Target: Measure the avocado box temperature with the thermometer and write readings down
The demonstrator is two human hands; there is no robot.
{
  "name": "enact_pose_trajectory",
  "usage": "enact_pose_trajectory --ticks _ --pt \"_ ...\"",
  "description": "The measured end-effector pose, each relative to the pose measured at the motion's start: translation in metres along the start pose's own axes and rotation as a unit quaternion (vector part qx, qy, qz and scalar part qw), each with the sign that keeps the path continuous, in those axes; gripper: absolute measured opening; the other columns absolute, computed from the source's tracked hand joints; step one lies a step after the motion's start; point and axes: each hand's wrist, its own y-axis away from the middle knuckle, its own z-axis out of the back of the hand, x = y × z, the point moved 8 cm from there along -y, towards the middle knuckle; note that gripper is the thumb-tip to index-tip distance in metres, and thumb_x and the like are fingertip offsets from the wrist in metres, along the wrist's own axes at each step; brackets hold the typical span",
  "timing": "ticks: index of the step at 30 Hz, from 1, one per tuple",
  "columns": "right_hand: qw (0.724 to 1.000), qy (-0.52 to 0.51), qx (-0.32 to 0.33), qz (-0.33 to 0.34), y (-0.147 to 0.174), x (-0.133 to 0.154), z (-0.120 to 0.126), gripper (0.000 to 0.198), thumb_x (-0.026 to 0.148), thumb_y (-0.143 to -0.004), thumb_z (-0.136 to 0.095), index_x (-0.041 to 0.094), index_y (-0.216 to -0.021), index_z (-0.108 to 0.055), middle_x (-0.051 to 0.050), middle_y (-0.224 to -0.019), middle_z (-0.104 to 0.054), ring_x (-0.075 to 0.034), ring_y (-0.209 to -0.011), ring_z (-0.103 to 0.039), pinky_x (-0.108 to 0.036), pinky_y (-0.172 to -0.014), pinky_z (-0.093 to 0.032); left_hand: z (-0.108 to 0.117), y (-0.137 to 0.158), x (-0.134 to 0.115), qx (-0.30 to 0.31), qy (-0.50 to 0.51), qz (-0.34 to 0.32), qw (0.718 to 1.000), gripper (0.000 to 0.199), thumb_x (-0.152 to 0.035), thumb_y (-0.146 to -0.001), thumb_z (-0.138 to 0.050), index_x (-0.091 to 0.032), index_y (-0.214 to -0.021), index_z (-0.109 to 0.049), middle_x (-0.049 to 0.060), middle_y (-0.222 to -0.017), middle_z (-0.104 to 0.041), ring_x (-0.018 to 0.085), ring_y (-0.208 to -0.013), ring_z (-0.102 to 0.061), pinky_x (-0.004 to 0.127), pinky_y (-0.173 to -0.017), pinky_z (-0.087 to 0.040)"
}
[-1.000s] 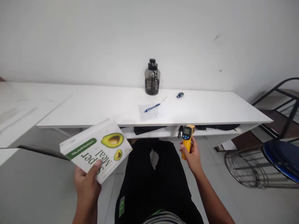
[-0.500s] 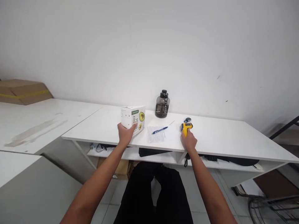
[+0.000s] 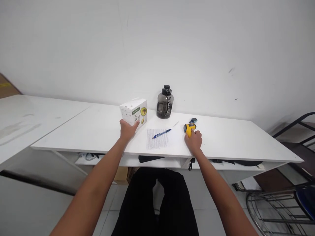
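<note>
My left hand (image 3: 128, 131) grips the near end of a white carton (image 3: 127, 113) printed with avocados, its thumb lying on the printed side. The carton is tilted a little, and I cannot tell whether its base touches the desk. In my right hand (image 3: 194, 141) is a yellow infrared thermometer gun (image 3: 189, 129), fingers closed round its handle. Between the hands lies a sheet of paper with writing (image 3: 157, 141), and a blue pen (image 3: 161, 133) rests across it. A small dark blue object (image 3: 193, 120) sits just behind the thermometer.
A smoky plastic water bottle (image 3: 164, 104) stands at the back near the wall. The white desk (image 3: 233, 141) has a shelf beneath it with dark items. A cardboard box (image 3: 7, 87) is at far left, and metal-framed chairs (image 3: 275, 206) stand at right.
The view has swung to the right, so everything sits further left. The carton is turned and tilted slightly differently in my left hand. My right hand still holds the thermometer gun.
</note>
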Motion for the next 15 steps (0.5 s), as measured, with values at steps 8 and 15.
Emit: enact_pose_trajectory --ticks 8,15 --pt "0.989 0.083 -0.039 0.115 0.005 0.043 0.014 0.051 0.028 -0.096 -0.049 0.013 -0.144 -0.052 -0.023 -0.132 -0.056 -0.036 -0.119 -0.052 -0.047 -0.094 -0.039 -0.004 -0.005 0.013 0.021 -0.081 0.043 0.996 0.076 -0.053 -0.072 -0.078 -0.021 -0.125 -0.034 0.021 -0.142 -0.055 0.039 -0.136 -0.052 0.054 -0.110 -0.045" --pt "0.914 0.107 0.173 0.352 0.004 0.129 -0.039 0.047 0.016 -0.101 -0.037 0.027 -0.143 -0.054 -0.012 -0.119 -0.070 -0.025 -0.095 -0.069 -0.032 -0.076 -0.045 -0.004 -0.004 0.008 0.019 -0.112 0.028 0.993 0.073 -0.056 -0.076 -0.072 -0.023 -0.128 -0.034 0.019 -0.145 -0.054 0.038 -0.139 -0.049 0.054 -0.112 -0.042"
